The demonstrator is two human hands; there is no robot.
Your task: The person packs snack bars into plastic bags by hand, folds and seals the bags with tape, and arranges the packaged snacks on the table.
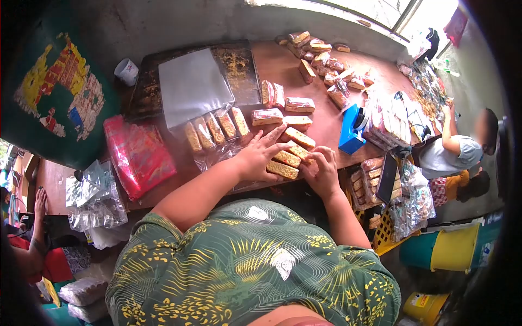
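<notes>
Head view: left hand (258,158), fingers spread, and right hand (322,174), fingers curled (clamping unclear), flank cake bars (286,158), probably light, crumbly; grasp ends.

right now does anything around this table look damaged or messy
The yellow-and-red paper label on the large green surface at left is ripped into patches. Brown crumbs litter the dark flat tray beneath the translucent plastic sheet, looking uncleaned.

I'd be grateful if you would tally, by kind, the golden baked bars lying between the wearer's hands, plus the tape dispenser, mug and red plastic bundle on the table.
Golden baked bars: 4
Blue tape dispenser: 1
White mug: 1
Red plastic bundle: 1
Total: 7
</notes>
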